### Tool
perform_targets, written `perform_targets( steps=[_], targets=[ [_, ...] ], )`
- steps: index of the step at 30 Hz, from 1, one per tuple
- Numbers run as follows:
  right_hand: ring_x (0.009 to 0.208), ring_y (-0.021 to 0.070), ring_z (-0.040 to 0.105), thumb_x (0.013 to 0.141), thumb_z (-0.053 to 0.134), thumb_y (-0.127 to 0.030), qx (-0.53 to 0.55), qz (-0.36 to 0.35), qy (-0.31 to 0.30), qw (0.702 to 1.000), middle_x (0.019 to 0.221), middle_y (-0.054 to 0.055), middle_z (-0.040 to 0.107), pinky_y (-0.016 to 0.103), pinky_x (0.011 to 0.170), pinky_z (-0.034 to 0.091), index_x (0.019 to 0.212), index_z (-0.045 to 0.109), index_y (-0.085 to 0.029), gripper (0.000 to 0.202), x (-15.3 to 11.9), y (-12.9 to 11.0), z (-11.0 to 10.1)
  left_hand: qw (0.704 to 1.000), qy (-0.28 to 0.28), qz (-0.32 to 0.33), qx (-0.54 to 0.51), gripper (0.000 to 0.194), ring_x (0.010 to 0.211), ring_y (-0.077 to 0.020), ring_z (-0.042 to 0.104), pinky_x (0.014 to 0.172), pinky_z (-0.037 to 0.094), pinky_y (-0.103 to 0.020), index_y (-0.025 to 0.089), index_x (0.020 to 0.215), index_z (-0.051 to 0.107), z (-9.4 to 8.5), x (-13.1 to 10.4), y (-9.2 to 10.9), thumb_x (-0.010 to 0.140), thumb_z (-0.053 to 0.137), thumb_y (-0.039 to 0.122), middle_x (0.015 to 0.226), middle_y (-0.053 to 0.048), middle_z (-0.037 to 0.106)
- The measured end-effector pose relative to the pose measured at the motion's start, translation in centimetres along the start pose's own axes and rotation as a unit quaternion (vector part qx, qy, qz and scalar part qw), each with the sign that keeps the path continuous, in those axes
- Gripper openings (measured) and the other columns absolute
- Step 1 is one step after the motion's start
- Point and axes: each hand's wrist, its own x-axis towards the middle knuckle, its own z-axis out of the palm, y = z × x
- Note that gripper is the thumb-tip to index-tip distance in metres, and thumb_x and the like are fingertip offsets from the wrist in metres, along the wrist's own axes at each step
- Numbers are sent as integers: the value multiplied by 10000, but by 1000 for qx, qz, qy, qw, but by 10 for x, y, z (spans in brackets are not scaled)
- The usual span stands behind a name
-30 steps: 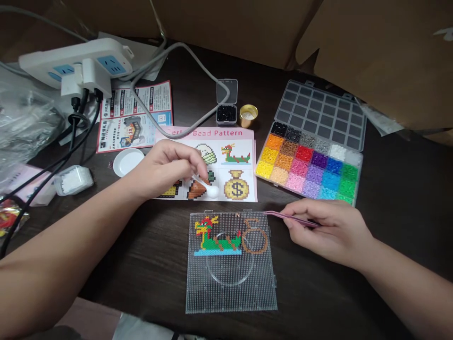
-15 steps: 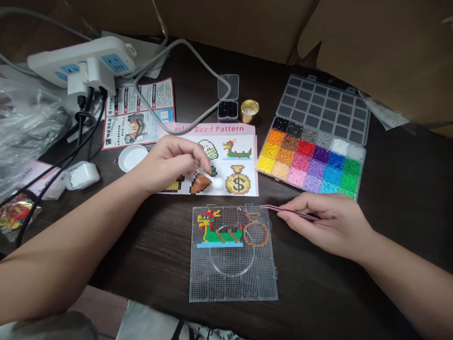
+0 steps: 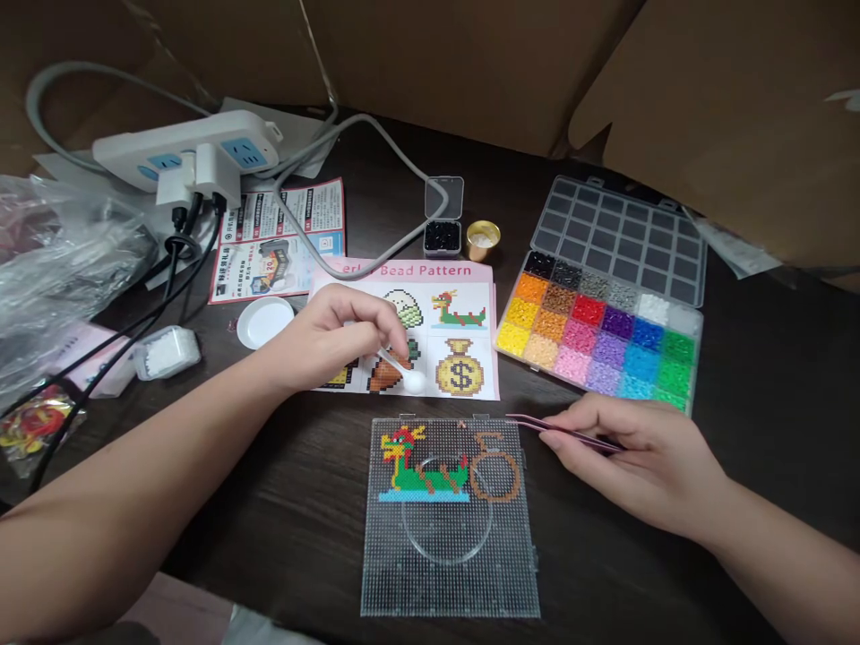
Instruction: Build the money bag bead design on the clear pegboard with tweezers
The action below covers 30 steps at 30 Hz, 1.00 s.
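The left hand pinched a white spoon over the pattern sheet, just beyond the pegboard, and a tilt there could have spilled anything it carried. The right hand had a narrow grip on tweezers by the pegboard's far right corner; a bump could have dislodged the brown beads on its pegs, which seemed unfused.
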Motion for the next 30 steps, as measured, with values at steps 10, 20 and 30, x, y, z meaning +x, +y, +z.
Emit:
perform_targets(
  steps=[10,20,30],
  targets=[
    [477,106,611,856,665,-210,-27,-22,31,999,665,22,726,207,397,431,844,690,-182,40,1,-1,3,1000,15,2,-2,302,527,-106,549,455,388,-212,190,691,753,0,1,-5,691,504,19,643,-42,656],
    [497,77,603,857,667,-229,-25,-50,2,998,683,22,728,177,436,444,804,712,-155,101,15,-12,16,998,65,-6,9,257,442,-82,466,382,334,-205,166,631,719,8,4,-4,620,501,31,581,-34,588],
    [426,38,488,839,690,-191,-24,-92,-35,995,609,-34,676,187,420,373,844,709,-167,31,21,-8,17,998,35,22,52,283,506,-108,533,411,380,-220,174,696,722,3,3,-10,669,485,24,633,-47,610]
  ],
)
